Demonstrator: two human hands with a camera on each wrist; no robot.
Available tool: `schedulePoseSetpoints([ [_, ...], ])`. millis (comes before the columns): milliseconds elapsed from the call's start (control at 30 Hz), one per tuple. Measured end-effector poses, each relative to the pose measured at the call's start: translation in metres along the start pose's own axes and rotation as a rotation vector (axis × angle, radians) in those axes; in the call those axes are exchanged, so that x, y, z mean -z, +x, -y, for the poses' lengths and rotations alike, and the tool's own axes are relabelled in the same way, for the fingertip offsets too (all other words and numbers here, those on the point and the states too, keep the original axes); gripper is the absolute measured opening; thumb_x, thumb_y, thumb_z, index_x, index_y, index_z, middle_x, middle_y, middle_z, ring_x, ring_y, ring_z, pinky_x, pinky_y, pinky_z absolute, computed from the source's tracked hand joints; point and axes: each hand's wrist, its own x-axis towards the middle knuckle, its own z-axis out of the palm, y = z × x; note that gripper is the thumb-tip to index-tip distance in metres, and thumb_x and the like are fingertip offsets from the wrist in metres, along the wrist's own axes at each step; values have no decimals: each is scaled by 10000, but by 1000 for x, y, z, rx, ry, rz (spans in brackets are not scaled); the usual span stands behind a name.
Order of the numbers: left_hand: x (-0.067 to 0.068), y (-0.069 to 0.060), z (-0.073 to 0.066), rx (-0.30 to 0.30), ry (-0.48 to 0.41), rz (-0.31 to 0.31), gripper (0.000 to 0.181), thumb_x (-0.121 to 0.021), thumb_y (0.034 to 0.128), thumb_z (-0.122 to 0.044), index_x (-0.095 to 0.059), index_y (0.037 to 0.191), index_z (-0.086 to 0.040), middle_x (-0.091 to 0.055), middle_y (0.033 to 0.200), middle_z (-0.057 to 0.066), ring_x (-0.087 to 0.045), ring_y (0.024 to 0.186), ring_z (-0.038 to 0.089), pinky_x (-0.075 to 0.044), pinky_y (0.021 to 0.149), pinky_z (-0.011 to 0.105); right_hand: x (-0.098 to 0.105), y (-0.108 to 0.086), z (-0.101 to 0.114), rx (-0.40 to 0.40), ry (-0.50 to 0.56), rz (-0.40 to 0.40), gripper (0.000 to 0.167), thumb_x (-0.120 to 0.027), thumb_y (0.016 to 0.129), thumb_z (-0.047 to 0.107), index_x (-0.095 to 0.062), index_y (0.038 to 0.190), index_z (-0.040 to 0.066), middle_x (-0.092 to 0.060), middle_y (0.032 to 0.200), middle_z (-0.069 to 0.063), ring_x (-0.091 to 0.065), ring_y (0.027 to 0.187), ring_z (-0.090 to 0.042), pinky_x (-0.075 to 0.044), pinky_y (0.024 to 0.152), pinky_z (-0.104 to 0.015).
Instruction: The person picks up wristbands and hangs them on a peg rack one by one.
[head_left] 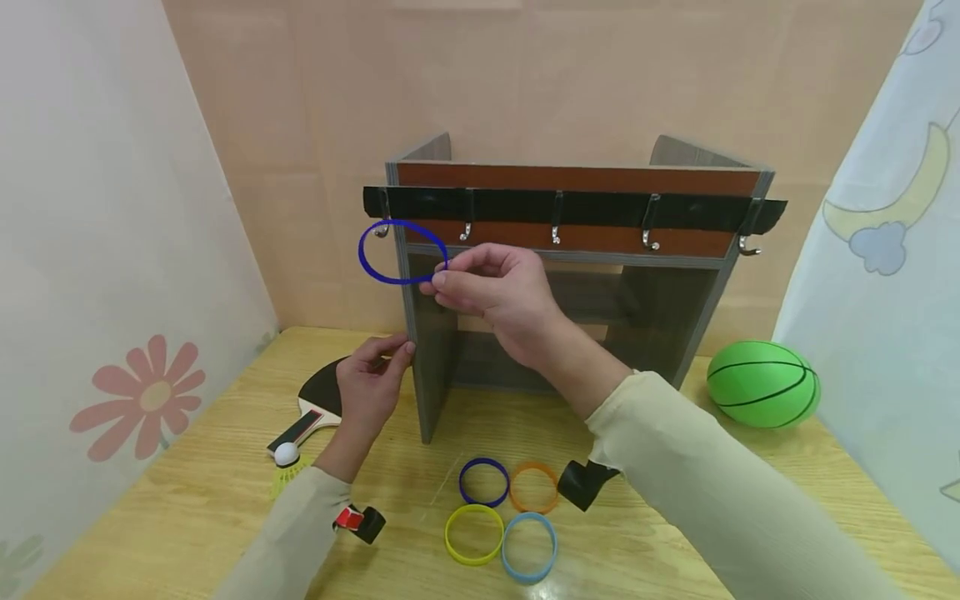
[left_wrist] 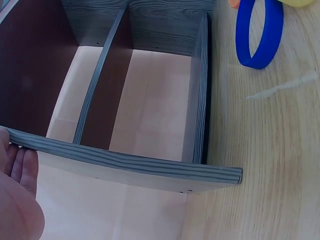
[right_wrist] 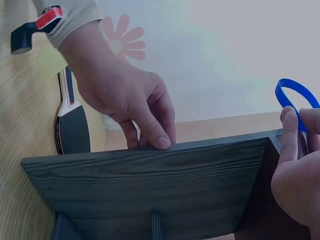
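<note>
My right hand (head_left: 510, 292) pinches a dark blue wristband (head_left: 361, 250) between thumb and fingers, its loop stretching out to the left. The band's far side overlaps the leftmost metal hook (head_left: 382, 231); whether it is around the hook or in front of it, I cannot tell. Lower down, my left hand (head_left: 371, 383) grips the front edge of the grey wooden shelf's left side panel (head_left: 422, 375). In the right wrist view its thumb lies on that panel edge, with the other fingers partly hidden behind.
Several hooks hang along a black strip (head_left: 517, 204) across the shelf. On the table lie blue (head_left: 462, 483), orange (head_left: 534, 465), yellow (head_left: 448, 537) and light blue wristbands (head_left: 529, 577). A paddle (head_left: 322, 392) and shuttlecock (head_left: 287, 455) lie left; a green ball (head_left: 763, 385) sits right.
</note>
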Motion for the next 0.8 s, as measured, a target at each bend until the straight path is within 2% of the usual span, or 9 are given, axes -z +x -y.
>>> schedulePoseSetpoints([
  [300,0,0,2,-8,2,-4,95,-638,787,201,-638,880,182,-628,802,299,-640,710,144,-543,618,202,-7,6,-8,-18,45,-53,65,-663,840,-82,-634,843,-24,-666,882,-186,-679,855,-308,-520,842,-405],
  [533,3,-4,25,-1,-13,-16,126,-655,786,186,-667,901,138,-651,822,260,-639,723,139,-543,624,203,-5,6,-14,-37,19,-63,52,-664,843,-74,-628,865,-44,-657,897,-196,-676,863,-313,-525,831,-403],
  [800,3,-4,27,7,-24,-16,111,-665,797,156,-678,902,120,-653,834,250,-639,733,123,-547,633,215,-3,6,-19,-62,-31,-65,70,-679,842,-50,-621,881,-43,-663,896,-209,-680,844,-309,-537,799,-401],
])
